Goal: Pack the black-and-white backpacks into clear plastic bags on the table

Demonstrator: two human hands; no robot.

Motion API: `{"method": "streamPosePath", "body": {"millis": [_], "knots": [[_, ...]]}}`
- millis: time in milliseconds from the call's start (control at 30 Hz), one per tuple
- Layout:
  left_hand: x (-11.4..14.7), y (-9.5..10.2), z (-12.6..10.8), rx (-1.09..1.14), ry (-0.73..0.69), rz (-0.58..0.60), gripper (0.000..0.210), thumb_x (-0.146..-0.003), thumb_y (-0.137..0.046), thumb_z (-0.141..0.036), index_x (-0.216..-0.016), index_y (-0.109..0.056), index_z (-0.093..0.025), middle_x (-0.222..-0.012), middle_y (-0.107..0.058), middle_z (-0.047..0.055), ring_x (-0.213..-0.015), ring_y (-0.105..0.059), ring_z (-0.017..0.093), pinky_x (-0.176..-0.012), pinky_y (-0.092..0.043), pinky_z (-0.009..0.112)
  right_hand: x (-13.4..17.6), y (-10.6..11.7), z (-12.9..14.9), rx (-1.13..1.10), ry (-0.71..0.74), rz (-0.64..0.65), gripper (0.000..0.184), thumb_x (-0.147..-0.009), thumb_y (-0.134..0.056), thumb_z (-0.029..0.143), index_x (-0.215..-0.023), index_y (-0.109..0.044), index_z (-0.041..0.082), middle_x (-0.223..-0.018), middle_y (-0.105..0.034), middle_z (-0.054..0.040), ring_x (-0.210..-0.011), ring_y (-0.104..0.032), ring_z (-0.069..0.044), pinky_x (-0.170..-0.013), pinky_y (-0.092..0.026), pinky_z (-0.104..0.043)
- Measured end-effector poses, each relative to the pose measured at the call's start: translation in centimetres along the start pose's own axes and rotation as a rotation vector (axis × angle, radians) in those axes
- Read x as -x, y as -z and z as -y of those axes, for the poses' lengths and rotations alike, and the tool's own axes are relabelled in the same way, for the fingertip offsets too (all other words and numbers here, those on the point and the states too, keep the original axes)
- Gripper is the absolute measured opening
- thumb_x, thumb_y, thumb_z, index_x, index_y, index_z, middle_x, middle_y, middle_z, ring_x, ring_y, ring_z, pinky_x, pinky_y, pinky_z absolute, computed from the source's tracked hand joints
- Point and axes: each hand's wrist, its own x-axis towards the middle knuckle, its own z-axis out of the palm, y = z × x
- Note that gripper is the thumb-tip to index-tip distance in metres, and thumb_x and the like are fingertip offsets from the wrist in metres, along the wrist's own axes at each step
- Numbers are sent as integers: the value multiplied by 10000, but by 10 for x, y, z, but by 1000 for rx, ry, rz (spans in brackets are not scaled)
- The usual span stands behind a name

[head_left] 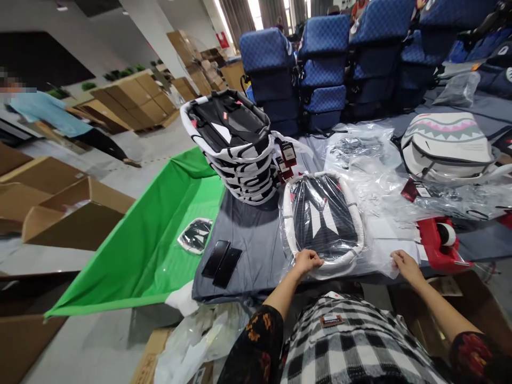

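beside green fabric (pixel 152 229), grey cloth (pixel 256 240) bears a wrapped bag (pixel 326 218).

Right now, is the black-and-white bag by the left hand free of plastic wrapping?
No, clear plastic covers the bag, its creases showing around the white rim.

Light: we note bright windows (pixel 255 14), top centre | Glare: clear plastic bags (pixel 384 184), right of centre | Edges: we record wide-angle stretching
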Motion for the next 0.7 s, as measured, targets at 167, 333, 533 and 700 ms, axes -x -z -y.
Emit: {"method": "streamPosePath", "body": {"millis": [167,333,533,700], "knots": [[0,-2,3,60,51,35,357,-622,-811,-522,-647,-731,-174,-552,-605,-24,-638,-561,149,-731,-435,300,9,12,-8,-86,-16,1,336,-765,-495,586,-762,-553,254,-577,-656,-26,-590,-651,-227,-623,-519,-347],[-4,-3,7,82,87,34,425,-566,-831,-566,-637,-720,-162,-559,-600,-16,-617,-549,148,-680,-435,295,3,-5,1,-84,-50,-37,312,-757,-499,555,-775,-587,256,-529,-617,9,-508,-598,-213,-552,-472,-339],[-7,-3,8,95,83,54,428,-525,-831,-564,-550,-654,-175,-494,-519,-36,-570,-508,143,-611,-400,280,11,63,-15,-5,-33,-323,432,-763,-566,614,-937,-671,233,-833,-732,-71,-785,-663,-244,-732,-494,-353],[-13,-3,11,116,42,121,490,-509,-804,-620,-497,-584,-182,-462,-471,-36,-530,-472,140,-570,-361,276,22,165,-46,107,-195,-598,401,-690,-608,601,-755,-689,213,-762,-704,-125,-810,-625,-308,-735,-470,-418]]}}
